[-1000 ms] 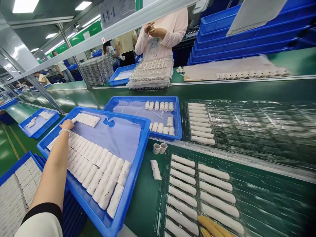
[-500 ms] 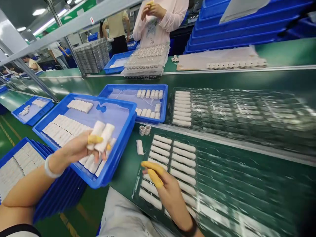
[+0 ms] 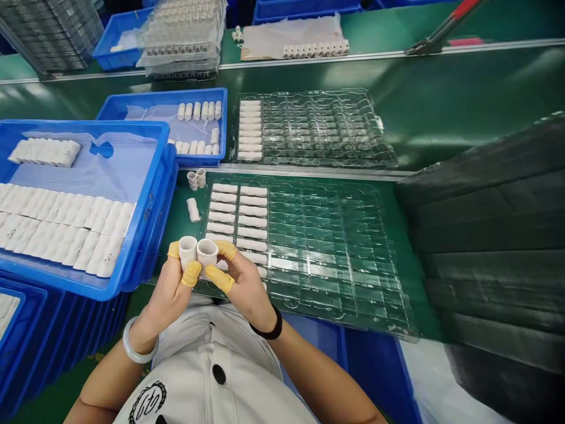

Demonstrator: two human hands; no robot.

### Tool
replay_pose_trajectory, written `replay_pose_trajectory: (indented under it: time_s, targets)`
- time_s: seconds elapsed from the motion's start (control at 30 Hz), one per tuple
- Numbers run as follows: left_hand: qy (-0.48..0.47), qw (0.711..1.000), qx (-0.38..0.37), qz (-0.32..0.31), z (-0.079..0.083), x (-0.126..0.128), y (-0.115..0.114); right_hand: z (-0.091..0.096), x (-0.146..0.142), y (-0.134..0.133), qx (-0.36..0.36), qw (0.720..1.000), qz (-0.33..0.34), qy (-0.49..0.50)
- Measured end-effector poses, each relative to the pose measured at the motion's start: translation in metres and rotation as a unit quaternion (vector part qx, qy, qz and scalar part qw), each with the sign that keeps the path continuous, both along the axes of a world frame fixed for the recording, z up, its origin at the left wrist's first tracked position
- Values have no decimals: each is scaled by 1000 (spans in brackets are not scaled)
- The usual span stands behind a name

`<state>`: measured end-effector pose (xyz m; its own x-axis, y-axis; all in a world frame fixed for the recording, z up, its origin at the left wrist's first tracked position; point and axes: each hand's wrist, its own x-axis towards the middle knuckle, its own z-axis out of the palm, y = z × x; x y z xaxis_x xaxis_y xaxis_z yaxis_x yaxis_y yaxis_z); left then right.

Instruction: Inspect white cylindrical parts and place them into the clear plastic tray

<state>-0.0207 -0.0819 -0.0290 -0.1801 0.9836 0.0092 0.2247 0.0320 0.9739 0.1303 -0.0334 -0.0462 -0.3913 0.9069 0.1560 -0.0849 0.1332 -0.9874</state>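
Two hollow white tubes are held side by side in front of my chest, their open round ends facing up toward me. My left hand point(image 3: 173, 284), with yellow finger cots, pinches the left white tube point(image 3: 188, 249). The right white tube point(image 3: 207, 252) is gripped by my right hand point(image 3: 242, 281), also in yellow finger cots. Just beyond them lies a clear plastic tray point(image 3: 326, 247), its two left columns filled with white tubes. One loose tube point(image 3: 193, 210) lies on the green bench, and two short tubes point(image 3: 196, 179) stand upright behind it.
At left, a blue bin point(image 3: 145, 218) holds rows of white tubes on a liner. Behind it sits another blue bin point(image 3: 223, 126) with tubes. A second clear tray point(image 3: 326, 129) lies beyond the metal rail. Dark stacked sheets point(image 3: 494, 235) rise at the right.
My left hand has come from over the blue bin with two tubes. My right hand has left the tray and now grips one of them. The view has swung right and down.
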Motion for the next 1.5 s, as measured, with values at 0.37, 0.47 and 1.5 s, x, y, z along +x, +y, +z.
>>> replay_pose_trajectory:
  time_s: [0.37, 0.47, 1.5]
  targets:
    - [159, 968, 168, -94, -2, -13, 10, -6, 4, -8, 279, 944, -156, -87]
    - [155, 969, 167, -91, -1, -12, 9, -5, 4, -7, 297, 937, -160, -88]
    - [-519, 768, -339, 159, 22, 34, 41, 5, 27, 21, -574, 714, 39, 399]
